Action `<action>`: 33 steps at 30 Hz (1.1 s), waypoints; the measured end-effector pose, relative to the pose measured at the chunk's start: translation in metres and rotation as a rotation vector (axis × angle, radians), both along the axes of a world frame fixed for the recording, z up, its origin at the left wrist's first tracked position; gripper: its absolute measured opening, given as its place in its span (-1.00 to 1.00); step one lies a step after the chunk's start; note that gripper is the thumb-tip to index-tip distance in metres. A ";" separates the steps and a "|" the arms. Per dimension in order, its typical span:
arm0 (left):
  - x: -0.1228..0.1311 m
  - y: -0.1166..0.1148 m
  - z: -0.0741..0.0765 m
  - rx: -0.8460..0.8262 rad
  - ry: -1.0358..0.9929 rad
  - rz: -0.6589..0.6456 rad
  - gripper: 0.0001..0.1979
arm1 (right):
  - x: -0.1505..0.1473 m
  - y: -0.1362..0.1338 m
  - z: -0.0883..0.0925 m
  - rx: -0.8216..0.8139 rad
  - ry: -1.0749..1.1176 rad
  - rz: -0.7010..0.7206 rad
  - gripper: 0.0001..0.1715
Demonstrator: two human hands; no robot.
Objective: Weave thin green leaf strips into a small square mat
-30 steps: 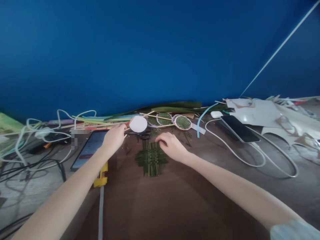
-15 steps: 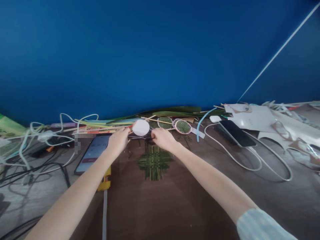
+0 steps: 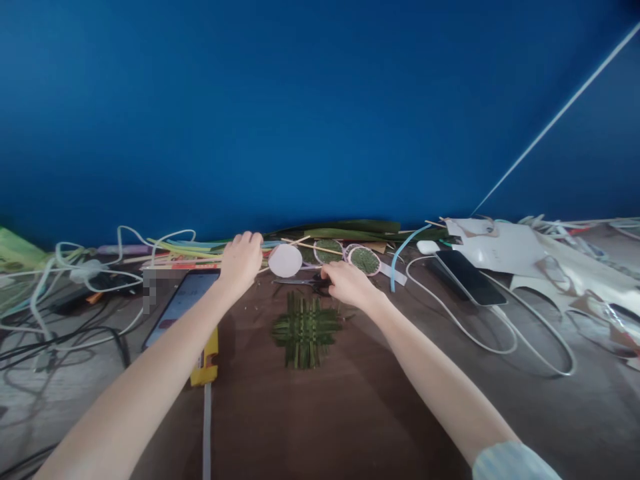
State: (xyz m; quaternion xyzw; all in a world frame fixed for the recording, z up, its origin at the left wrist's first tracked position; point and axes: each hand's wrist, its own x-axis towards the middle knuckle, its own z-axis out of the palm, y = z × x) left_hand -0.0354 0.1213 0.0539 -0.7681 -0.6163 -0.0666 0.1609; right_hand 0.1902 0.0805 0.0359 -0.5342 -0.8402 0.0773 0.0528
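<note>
1 white disc (image 3: 285,261) near scissors (image 3: 296,282)

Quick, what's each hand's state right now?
Left hand: cannot tell whether it holds anything.
Right hand: closed on the scissors at the handle end.

My dark brown tabletop (image 3: 300,427) carries a flat woven mat (image 3: 306,332) of green leaf strips, and left of that mat I have a yellow object (image 3: 209,360) with a grey strip (image 3: 207,433), then a lit-screen device (image 3: 185,299), and farther left tangled white cables (image 3: 113,271) and black cables (image 3: 75,327). Behind the mat lie a white oval (image 3: 285,261), some green-faced ovals (image 3: 364,260) and long green leaves (image 3: 350,231). Well to the mat's right sit my dark-screened phone (image 3: 470,277), its white cord (image 3: 566,372) and cut white sheets (image 3: 493,247).
</note>
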 end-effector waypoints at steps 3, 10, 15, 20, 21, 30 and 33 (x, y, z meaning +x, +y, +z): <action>0.001 0.016 0.002 0.021 0.012 -0.005 -0.66 | -0.002 0.000 0.000 0.010 -0.012 -0.002 -0.77; 0.003 0.039 0.007 -0.015 0.018 -0.019 -0.69 | 0.003 0.001 0.002 -0.012 -0.018 -0.014 -0.77; 0.003 0.038 0.047 0.063 -0.047 0.030 -0.61 | 0.010 0.000 0.008 -0.061 0.010 -0.057 -0.68; -0.001 0.030 0.073 0.204 -0.255 0.046 -0.64 | 0.039 0.005 0.020 -0.138 0.078 -0.113 -0.69; -0.002 0.029 0.075 0.224 -0.291 0.041 -0.65 | 0.049 0.006 0.023 -0.159 0.101 -0.122 -0.68; 0.002 0.019 0.080 0.298 -0.495 -0.037 -0.69 | 0.093 0.020 0.031 -0.020 0.793 -0.325 -0.21; 0.007 0.013 0.084 0.324 -0.505 -0.065 -0.68 | 0.084 0.027 0.021 -0.138 1.019 -0.388 -0.23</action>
